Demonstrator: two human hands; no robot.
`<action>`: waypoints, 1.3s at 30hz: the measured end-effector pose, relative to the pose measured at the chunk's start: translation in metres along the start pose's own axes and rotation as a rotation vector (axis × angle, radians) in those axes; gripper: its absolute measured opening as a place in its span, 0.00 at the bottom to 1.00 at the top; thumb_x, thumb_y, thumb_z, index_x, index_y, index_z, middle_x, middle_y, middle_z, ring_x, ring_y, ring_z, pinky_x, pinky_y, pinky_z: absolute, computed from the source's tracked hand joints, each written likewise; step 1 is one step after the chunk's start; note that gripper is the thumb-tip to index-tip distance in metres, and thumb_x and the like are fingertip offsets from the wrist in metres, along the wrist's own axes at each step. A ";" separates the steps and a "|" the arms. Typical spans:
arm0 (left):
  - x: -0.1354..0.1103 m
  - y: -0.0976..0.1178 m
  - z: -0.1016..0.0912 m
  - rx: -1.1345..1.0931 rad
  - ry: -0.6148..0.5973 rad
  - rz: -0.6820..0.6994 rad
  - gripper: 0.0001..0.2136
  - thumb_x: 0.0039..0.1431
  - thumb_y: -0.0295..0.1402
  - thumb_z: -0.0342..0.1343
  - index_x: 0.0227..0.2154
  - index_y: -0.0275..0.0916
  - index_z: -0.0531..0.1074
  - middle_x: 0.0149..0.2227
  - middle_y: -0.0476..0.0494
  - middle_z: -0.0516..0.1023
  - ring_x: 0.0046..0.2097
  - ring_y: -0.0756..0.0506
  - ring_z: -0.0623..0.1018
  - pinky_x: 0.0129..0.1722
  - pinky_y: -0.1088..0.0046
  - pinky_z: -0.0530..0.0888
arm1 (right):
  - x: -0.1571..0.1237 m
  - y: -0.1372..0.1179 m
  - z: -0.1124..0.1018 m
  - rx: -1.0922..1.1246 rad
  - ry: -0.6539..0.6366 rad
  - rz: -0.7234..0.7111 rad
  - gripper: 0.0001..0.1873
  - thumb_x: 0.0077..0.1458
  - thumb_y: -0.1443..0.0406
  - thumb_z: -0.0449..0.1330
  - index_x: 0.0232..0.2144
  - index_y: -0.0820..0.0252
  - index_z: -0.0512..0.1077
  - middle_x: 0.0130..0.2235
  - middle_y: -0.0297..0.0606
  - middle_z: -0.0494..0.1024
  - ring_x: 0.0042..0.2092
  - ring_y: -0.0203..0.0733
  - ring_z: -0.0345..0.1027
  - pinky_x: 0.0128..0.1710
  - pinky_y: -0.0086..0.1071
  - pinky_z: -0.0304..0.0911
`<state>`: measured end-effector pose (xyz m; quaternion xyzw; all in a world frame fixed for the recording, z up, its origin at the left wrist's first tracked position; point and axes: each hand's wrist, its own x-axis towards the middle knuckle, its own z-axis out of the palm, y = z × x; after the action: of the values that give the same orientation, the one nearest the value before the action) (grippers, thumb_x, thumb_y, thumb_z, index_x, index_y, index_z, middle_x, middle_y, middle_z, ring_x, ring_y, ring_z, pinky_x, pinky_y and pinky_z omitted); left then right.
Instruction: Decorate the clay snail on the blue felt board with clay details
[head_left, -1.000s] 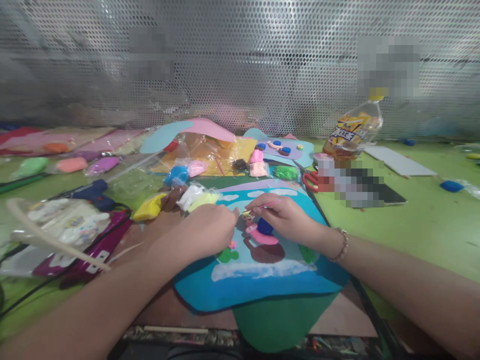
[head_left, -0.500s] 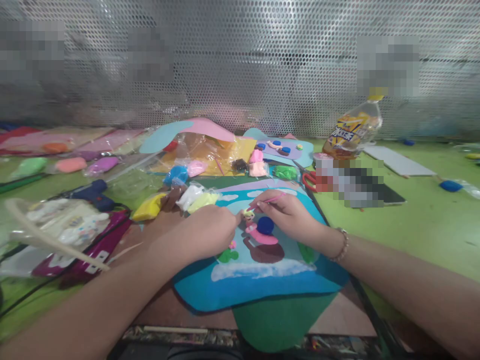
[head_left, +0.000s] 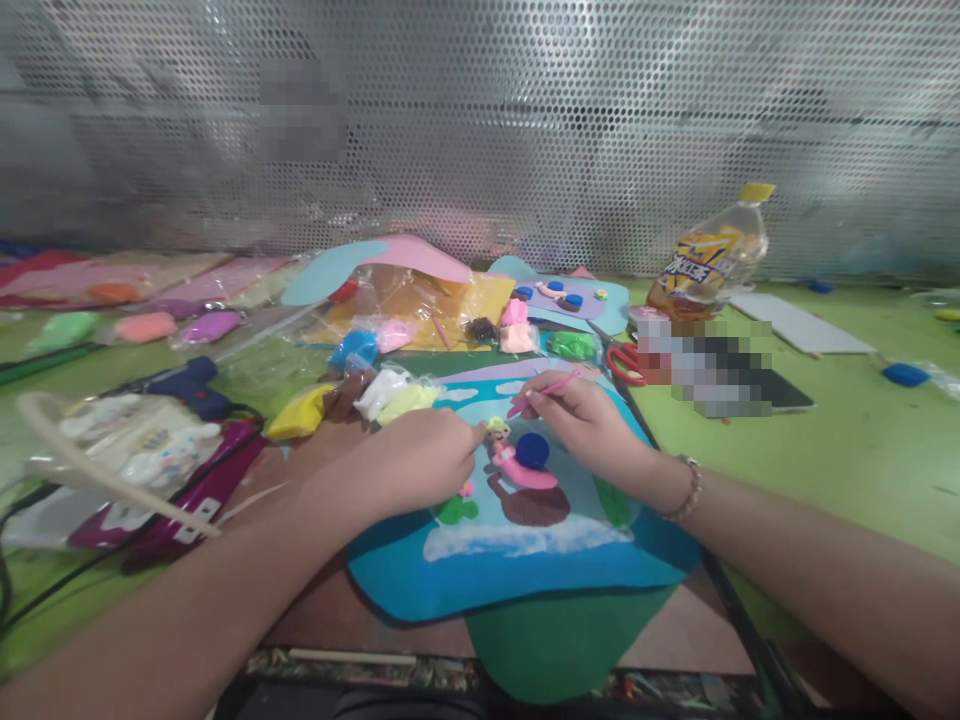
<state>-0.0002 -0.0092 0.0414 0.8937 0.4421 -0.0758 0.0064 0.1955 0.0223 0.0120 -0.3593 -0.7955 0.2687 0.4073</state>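
My right hand point(head_left: 574, 415) pinches a thin pink modelling tool point(head_left: 546, 391), its tip a little above and right of the clay figure's head. The clay snail figure point(head_left: 529, 474) has a pink body, a blue round shell point(head_left: 532, 451) and a pale face with yellow-green on top point(head_left: 498, 431). It lies on a layered blue paper picture point(head_left: 420, 590) with white clouds and green plants. My left hand point(head_left: 431, 450) is curled, a fingertip at the left side of the figure's head; whether it grips anything is hidden.
Bagged clay lumps, among them a yellow one point(head_left: 300, 412) and a green one point(head_left: 571, 345), lie behind and left. Red scissors point(head_left: 626, 364), a tilted drink bottle point(head_left: 709, 255) and a phone-like dark slab point(head_left: 780, 388) are at right. A blue glue gun point(head_left: 187, 388) lies left.
My right hand has drawn the pink tool's tip up and to the right, off the figure's head. My left hand stays at the head's left side.
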 end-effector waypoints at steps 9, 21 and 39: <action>0.001 -0.003 -0.001 -0.059 -0.009 -0.040 0.15 0.59 0.28 0.42 0.43 0.41 0.71 0.30 0.42 0.77 0.30 0.43 0.75 0.23 0.72 0.59 | 0.001 0.003 0.000 -0.036 -0.025 0.025 0.10 0.56 0.71 0.49 0.28 0.61 0.70 0.31 0.35 0.75 0.34 0.35 0.69 0.34 0.29 0.63; 0.003 -0.003 -0.002 -0.051 -0.010 -0.037 0.14 0.59 0.28 0.42 0.42 0.41 0.72 0.30 0.42 0.77 0.30 0.42 0.76 0.23 0.71 0.59 | -0.001 0.001 0.000 -0.154 -0.077 -0.095 0.10 0.57 0.69 0.50 0.30 0.59 0.71 0.34 0.38 0.76 0.37 0.38 0.70 0.35 0.32 0.64; 0.007 -0.010 0.008 -0.122 0.114 -0.006 0.17 0.58 0.28 0.43 0.47 0.43 0.70 0.33 0.44 0.78 0.32 0.45 0.76 0.28 0.73 0.64 | -0.001 0.000 -0.001 -0.128 -0.106 -0.150 0.11 0.58 0.68 0.49 0.31 0.59 0.72 0.33 0.37 0.75 0.36 0.37 0.69 0.35 0.31 0.64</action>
<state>-0.0053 0.0014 0.0332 0.8932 0.4482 0.0024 0.0352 0.1972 0.0213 0.0119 -0.3093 -0.8562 0.2045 0.3597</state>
